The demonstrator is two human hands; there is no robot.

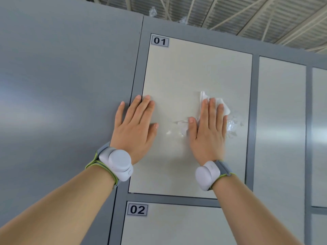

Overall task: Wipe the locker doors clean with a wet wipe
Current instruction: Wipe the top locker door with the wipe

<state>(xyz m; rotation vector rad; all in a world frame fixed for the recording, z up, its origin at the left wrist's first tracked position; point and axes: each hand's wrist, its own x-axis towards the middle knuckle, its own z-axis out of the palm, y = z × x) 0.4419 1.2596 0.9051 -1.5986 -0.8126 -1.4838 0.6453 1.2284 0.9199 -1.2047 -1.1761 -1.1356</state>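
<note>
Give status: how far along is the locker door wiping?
Early. Wet streaks on door 01 show wiping started. Right hand presses the wet wipe flat there; left hand rests flat at its left edge. Left: rest of 01, door 02, right-hand doors, no wetness visible.

Locker room: numbered locker doors [194,82], bare corrugated metal ceiling [247,13] above.
</note>
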